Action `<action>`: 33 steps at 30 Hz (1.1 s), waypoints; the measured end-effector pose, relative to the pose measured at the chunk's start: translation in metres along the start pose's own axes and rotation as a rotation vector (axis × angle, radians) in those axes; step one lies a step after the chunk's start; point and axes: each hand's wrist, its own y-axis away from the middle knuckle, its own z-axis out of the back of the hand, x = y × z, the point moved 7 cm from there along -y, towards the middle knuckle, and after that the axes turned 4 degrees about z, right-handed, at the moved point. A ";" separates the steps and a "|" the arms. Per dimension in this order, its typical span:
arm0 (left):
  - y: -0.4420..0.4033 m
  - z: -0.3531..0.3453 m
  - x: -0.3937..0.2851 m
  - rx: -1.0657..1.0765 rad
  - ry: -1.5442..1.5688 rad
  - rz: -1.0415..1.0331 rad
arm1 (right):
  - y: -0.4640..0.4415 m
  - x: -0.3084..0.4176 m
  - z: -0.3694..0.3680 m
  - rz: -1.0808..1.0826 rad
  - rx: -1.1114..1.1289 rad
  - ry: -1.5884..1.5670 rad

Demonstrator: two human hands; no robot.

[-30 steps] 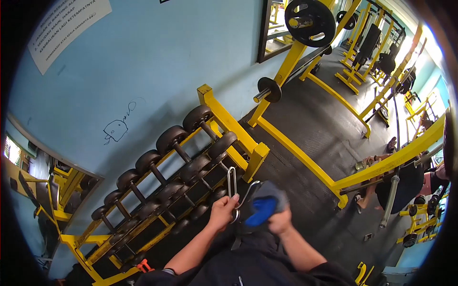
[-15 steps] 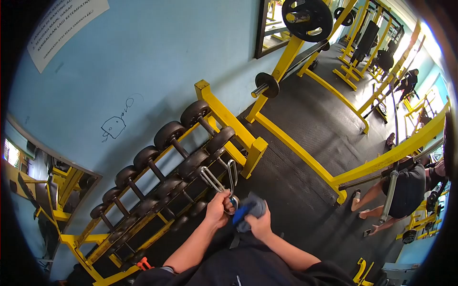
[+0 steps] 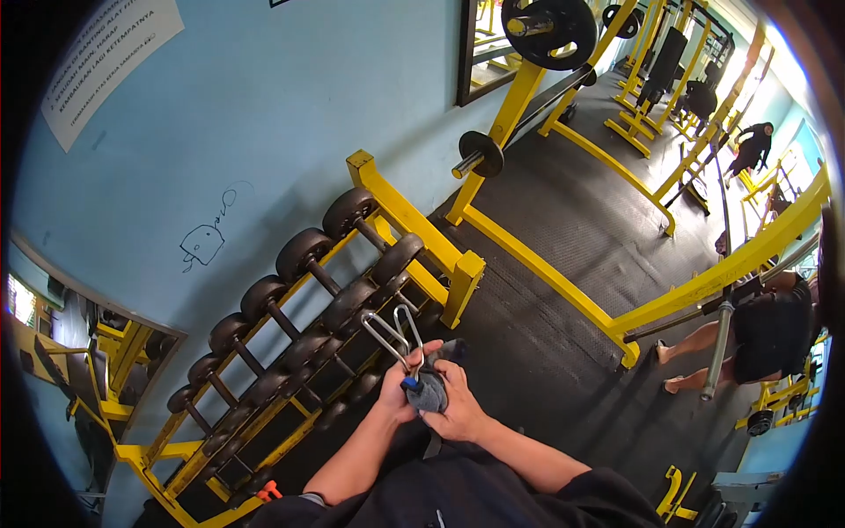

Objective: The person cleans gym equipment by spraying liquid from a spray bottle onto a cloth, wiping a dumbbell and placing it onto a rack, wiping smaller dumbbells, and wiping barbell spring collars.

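In front of the dark shirt, the left hand grips the metal clip low down, seemingly to steady it against the grey cloth clutched in the adjoining right hand. The clip's two slim, shiny loops stick up clear of both hands (its lower part is hidden), while the cloth looks soft, with a patch of blue.

Left hand: we curl it in a grip.
Right hand: we curl it too, close beside the left.
Left forearm: we angle it inward, bare.
Right forearm: we slant it inward.
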 end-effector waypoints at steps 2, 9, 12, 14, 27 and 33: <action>-0.009 0.021 -0.003 0.089 -0.076 -0.030 | 0.009 -0.031 -0.023 -0.230 -0.074 -0.250; -0.010 0.034 -0.011 -0.062 -0.437 -0.303 | 0.022 -0.044 -0.033 -0.850 0.098 -1.104; -0.010 0.048 -0.001 -0.117 -0.615 -0.285 | 0.039 -0.057 -0.006 -0.917 0.129 -1.168; -0.010 0.049 -0.003 -0.063 -0.292 -0.365 | 0.055 -0.064 0.018 -0.876 0.080 -1.227; 0.017 -0.038 -0.089 -0.228 -1.540 -1.132 | 0.010 -0.045 -0.023 -0.672 0.431 -1.183; -0.006 -0.100 -0.128 0.198 -1.671 -1.191 | -0.038 0.014 0.011 -0.500 0.519 -1.799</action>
